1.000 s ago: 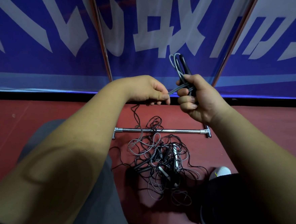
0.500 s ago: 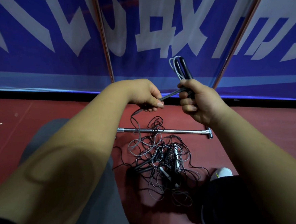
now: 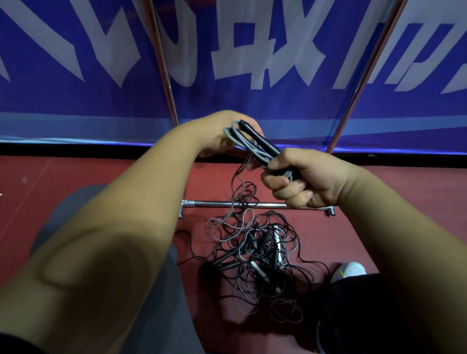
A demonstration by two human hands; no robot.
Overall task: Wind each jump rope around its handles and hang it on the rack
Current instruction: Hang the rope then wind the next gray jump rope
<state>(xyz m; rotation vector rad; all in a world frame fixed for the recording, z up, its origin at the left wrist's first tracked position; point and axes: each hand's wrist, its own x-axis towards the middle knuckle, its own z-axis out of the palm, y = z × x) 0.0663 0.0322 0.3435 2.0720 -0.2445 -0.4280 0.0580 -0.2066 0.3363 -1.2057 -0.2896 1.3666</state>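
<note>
- The black jump rope handles (image 3: 259,144) are held as a pair in mid-air at centre view, above the floor. The tips tilt up and to the far left, and the butts are buried in your fist.
- The grey cord (image 3: 236,139) already loops over the tips and lies along the handles in several strands. By my reading the winding is under way and far from finished.
- Your right hand (image 3: 298,178) has its fingers curled tight round both handles and the strands against them. Hold that clamp so the laid turns cannot slide off the tips.
- Your left hand (image 3: 216,135) is just behind the tips, close against the loops. The handles hide its fingers, so I cannot tell whether they pinch the cord.
- The loose tail (image 3: 238,189) drops kinked from between the hands into the tangle of ropes (image 3: 257,256) on the red floor (image 3: 32,190).
- Feed from the left with light tension, lay each turn beside the last, and draw slack up slowly. A hard pull would likely drag neighbouring ropes or tighten a knot in the heap.
- The tail crosses the chrome base bar (image 3: 269,206), which lies on the floor just beyond the tangle. It could snag there.
- The rack uprights (image 3: 158,50) rise on the far side against the blue banner (image 3: 265,27). The hanging rail is out of view.
- A white shoe (image 3: 350,269) sits near right of the heap; keep it off the cords.
</note>
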